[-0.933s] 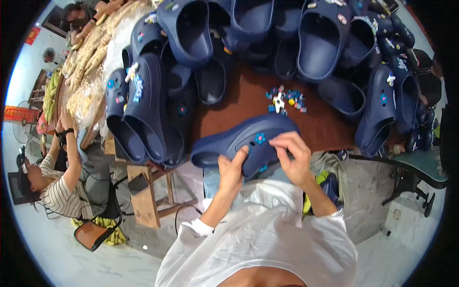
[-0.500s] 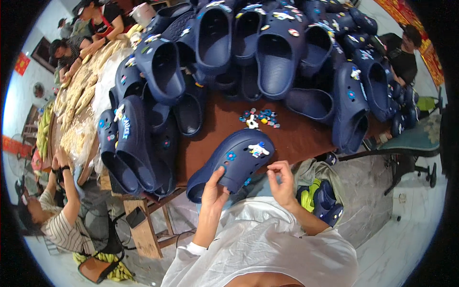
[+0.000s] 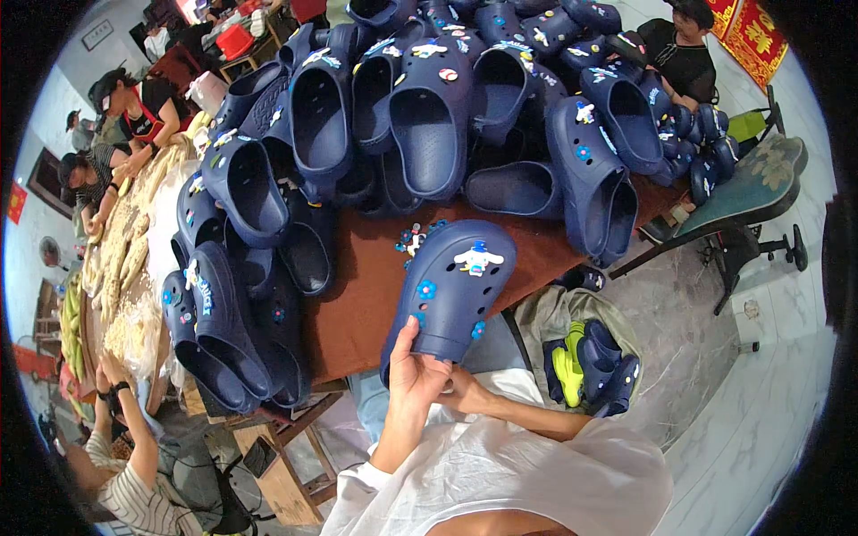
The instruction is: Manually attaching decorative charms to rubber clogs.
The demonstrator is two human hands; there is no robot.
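Note:
A navy clog (image 3: 453, 308) stands tilted up in front of me, its holed upper toward me. My left hand (image 3: 413, 382) grips it by the lower edge, thumb on the outer face. A white character charm with a blue hat (image 3: 480, 259) sits near the toe, and blue flower charms (image 3: 426, 290) are fixed on its upper and side. My right hand (image 3: 463, 393) reaches in behind the left at the clog's opening; its fingers are hidden. Just beyond the clog, a small heap of loose charms (image 3: 413, 241) lies on the brown tabletop (image 3: 349, 326), partly covered by it.
Many navy clogs with charms (image 3: 429, 134) are piled along the table's far and left sides. At the right, an open cloth bag (image 3: 527, 326) holds clogs and a lime-green item (image 3: 567, 371). A wooden stool (image 3: 290, 487) stands lower left. Several people work nearby.
The clog has been turned more upright, toe up. My right hand has moved from the clog's right side down behind my left hand. The view has shifted right.

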